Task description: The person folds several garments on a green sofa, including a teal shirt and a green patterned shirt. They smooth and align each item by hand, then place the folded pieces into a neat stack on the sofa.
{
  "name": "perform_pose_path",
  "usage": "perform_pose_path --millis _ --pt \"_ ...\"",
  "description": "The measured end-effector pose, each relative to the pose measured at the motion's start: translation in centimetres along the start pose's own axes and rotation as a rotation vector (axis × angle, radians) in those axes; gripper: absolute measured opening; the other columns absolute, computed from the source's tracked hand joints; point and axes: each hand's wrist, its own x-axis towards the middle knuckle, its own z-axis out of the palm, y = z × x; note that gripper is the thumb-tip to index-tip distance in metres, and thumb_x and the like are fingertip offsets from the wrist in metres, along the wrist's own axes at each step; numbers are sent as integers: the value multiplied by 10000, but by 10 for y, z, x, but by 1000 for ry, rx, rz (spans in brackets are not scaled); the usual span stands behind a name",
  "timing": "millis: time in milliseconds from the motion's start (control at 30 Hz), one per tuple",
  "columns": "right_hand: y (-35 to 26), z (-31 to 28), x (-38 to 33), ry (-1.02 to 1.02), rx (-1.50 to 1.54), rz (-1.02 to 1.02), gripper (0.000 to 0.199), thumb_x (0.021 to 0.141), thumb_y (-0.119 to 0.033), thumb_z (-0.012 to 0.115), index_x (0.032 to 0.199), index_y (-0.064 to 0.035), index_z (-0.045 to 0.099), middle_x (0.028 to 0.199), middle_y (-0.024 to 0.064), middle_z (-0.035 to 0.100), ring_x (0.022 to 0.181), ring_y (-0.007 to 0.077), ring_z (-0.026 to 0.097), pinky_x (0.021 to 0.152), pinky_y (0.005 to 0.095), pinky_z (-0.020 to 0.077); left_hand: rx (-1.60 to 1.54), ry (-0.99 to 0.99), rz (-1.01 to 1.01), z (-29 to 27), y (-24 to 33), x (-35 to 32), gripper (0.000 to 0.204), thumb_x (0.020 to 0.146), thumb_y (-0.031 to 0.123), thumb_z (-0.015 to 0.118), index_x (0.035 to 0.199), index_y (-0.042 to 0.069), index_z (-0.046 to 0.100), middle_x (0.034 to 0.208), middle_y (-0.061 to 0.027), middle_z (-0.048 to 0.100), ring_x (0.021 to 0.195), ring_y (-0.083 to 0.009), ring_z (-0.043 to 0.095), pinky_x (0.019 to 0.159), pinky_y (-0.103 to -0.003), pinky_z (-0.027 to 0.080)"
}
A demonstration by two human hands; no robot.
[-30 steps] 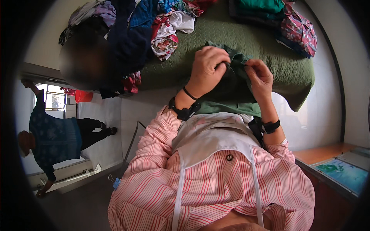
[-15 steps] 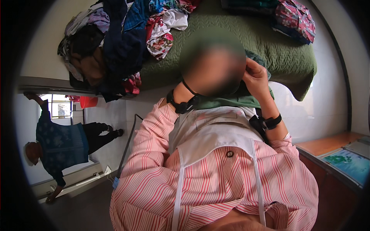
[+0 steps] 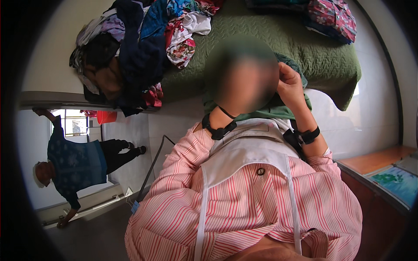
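A green garment (image 3: 283, 114) is in front of my apron, its darker green part rising behind my right hand (image 3: 290, 85). That hand is closed, thumb and fingers pinched together at the garment. A round blur covers most of my left hand (image 3: 244, 91); only its wrist side shows, close to the same cloth, and its fingers are hidden. Black bands circle both my wrists.
A green quilted bed (image 3: 322, 56) lies ahead. On its left is a heap of mixed clothes (image 3: 139, 52); folded clothes (image 3: 333, 19) sit at its far right. Another person (image 3: 76, 158) stands at the left, near a red basin (image 3: 106, 116). A wooden-edged cabinet (image 3: 379, 160) is at right.
My left wrist and forearm have shifted to the right and slightly down. My right hand stays nearly where it was, still pinched. The view has shifted slightly.
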Motion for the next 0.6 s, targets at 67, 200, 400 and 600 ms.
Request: perform_pose_path --millis 67,200,400,600 --pt "2 0 -1 14 14 47 78 880 26 608 944 -18 602 873 -47 598 799 25 538 702 185 444 -110 -60 -206 -1 11 0 150 782 -31 696 898 40 634 826 -95 599 714 -239 631 622 -326 513" --pt "-4 1 -4 21 86 162 64 879 -6 624 938 -6 600 860 -36 599 785 29 541 690 183 441 -84 -117 -194 1 7 -6 154 790 -44 681 911 36 627 862 -91 598 720 -233 640 625 -320 519" --pt "-10 2 -7 -26 -5 129 75 884 -19 618 953 8 607 879 -12 630 794 39 569 679 190 452 71 -44 141 6 -7 -12 178 776 -42 688 923 34 621 867 -94 598 760 -267 639 633 -340 519" --pt "2 -1 -8 4 5 163 92 867 6 588 958 11 605 887 -12 629 801 42 571 681 189 447 -109 -118 58 8 -11 -14 203 772 -60 683 944 32 626 887 -92 601 776 -253 640 655 -328 527"
